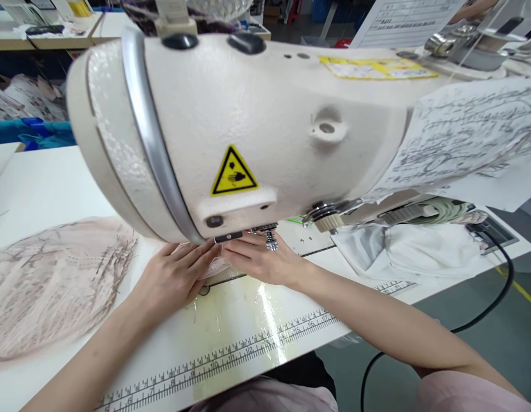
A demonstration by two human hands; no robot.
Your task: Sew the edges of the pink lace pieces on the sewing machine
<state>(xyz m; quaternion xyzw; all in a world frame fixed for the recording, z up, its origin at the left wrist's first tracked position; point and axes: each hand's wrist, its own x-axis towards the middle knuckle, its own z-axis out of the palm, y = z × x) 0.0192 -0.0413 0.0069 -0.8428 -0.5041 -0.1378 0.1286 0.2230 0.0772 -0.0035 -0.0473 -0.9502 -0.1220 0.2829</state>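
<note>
Sewing machine head (248,131) overhangs left hand (175,277) and right hand (263,260), fingers (201,254) outstretched flat on lace (216,268).

White table (42,189) with sewing machine (248,126), pink lace pile (51,286), ruler strip (231,357)

Pink short-sleeved top (467,396) (forearms (377,321) bare)

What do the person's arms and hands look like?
No gloves: both the left hand and right hand are bare, with no rings or watch showing. The forearms are bare too; a pale pink sleeve shows only high on the right arm.
</note>
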